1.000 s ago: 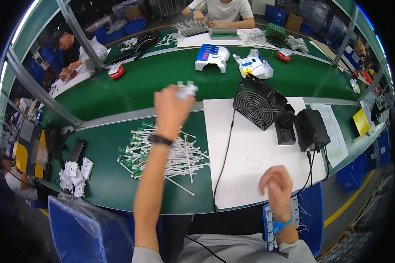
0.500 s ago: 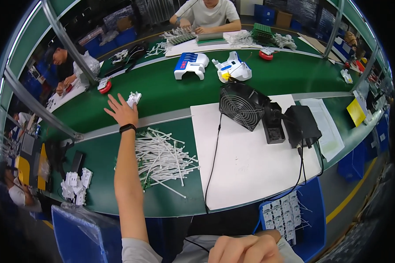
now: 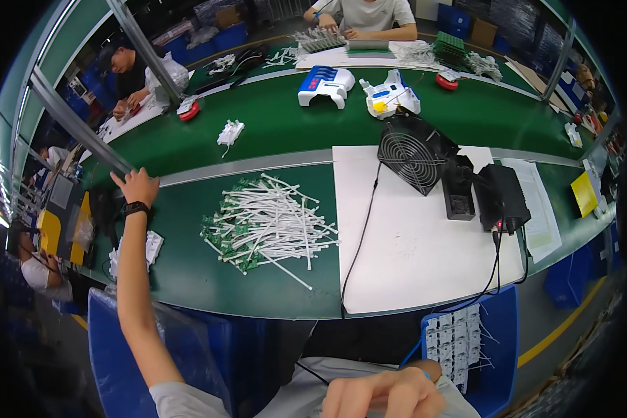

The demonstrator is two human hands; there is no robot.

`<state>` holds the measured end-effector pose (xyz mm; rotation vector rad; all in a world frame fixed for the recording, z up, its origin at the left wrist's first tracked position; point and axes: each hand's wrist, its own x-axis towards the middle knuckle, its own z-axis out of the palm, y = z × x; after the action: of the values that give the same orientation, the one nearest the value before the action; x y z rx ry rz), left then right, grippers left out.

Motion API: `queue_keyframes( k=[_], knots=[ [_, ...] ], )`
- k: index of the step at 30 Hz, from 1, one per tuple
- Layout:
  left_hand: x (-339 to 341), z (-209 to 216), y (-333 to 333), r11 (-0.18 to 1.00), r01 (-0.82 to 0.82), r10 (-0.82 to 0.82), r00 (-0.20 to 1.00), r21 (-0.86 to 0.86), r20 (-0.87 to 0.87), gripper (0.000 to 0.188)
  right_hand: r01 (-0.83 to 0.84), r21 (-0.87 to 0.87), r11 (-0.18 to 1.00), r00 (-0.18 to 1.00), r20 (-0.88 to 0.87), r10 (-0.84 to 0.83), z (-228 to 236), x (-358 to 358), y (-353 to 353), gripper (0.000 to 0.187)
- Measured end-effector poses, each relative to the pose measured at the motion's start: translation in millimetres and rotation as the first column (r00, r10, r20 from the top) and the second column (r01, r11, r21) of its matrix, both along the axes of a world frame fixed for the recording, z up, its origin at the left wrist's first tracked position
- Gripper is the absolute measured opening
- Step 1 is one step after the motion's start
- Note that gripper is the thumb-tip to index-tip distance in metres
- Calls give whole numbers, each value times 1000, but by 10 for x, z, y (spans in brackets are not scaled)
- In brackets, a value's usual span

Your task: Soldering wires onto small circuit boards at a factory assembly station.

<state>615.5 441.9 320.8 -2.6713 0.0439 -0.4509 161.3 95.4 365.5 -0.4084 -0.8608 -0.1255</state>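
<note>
White plastic parts [image 3: 155, 246] lie at the left of the green bench [image 3: 181, 285], partly hidden behind the left forearm, while the left hand [image 3: 139, 189] is just beyond them with its fingers spread at the end of the metal strip [image 3: 258, 166], and whether it touches the metal I cannot tell. Near the lower edge, the right hand [image 3: 386, 393] has curled fingers, their grip unclear. Between the parts and a white sheet [image 3: 411, 272] lies a heap of white cables [image 3: 275, 223] with green ends.
</note>
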Motion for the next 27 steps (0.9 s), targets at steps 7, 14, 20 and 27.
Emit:
queue_keyframes(
  k=[7, 14, 20, 27],
  knots=[
    [-702, -139, 718, 978, -179, 140, 943, -108, -301, 70, 2, -136, 991, 1000, 10, -1, 46, 172, 8, 17],
    [-1044, -691, 1150, 925, 47, -183, 925, -377, -333, 101, 507, -860, 58, 520, 251, -816, -678, 1591, -156, 19],
    [-1129, -768, 1182, 909, 60, -209, 921, -411, -329, 100, 168, -664, -729, 387, 725, -571, -1379, 2382, -331, 36],
    [-1150, -676, 1147, 975, -32, -35, 954, -218, -298, 94, 7, -672, -740, 425, 672, -606, -1379, 2472, -390, 47]
  ],
)
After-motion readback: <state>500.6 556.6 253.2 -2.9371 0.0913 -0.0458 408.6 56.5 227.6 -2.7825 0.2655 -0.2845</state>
